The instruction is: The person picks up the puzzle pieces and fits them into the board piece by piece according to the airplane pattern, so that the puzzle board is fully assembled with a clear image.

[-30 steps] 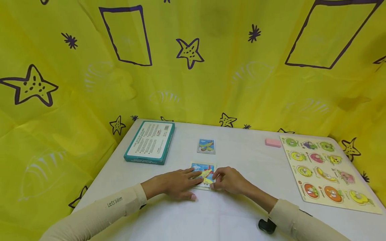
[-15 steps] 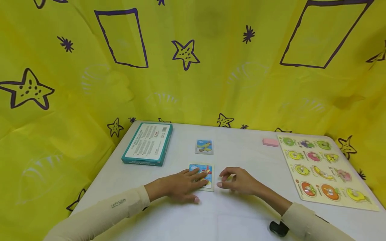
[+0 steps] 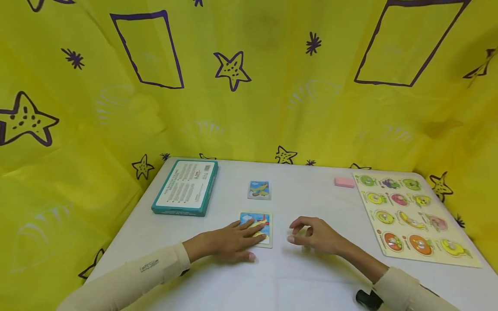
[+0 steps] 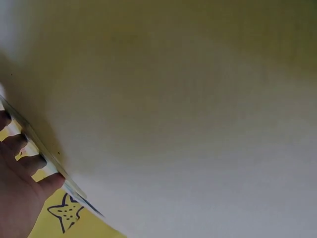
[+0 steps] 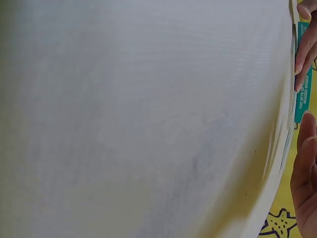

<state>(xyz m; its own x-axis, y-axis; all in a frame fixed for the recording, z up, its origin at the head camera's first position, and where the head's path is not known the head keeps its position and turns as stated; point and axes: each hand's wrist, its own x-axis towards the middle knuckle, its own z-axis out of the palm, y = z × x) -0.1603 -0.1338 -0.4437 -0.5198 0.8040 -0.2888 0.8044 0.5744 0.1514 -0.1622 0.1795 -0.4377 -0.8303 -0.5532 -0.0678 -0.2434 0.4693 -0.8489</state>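
My left hand [image 3: 232, 242] rests palm down, fingers spread, on a small square picture puzzle [image 3: 269, 229] of a yellow and red airplane on blue. Its fingers cover much of the picture; in the left wrist view their tips lie along the thin puzzle's surface. To the right of the puzzle and apart from it, my right hand [image 3: 319, 235] hovers with loosely bent fingers and holds nothing. Just behind the puzzle lies a smaller picture card [image 3: 259, 190] with a similar yellow airplane.
A teal and white box [image 3: 184, 188] lies at the back left. On the right is a board with fruit pictures [image 3: 414, 216], with a pink block [image 3: 344, 182] beside its far corner. A yellow patterned curtain [image 3: 264, 116] hangs behind the white table [image 3: 272, 285].
My right hand has let go of the puzzle's right edge and drawn away to the right. My left hand stays on the puzzle, its fingers shifted slightly over the picture.
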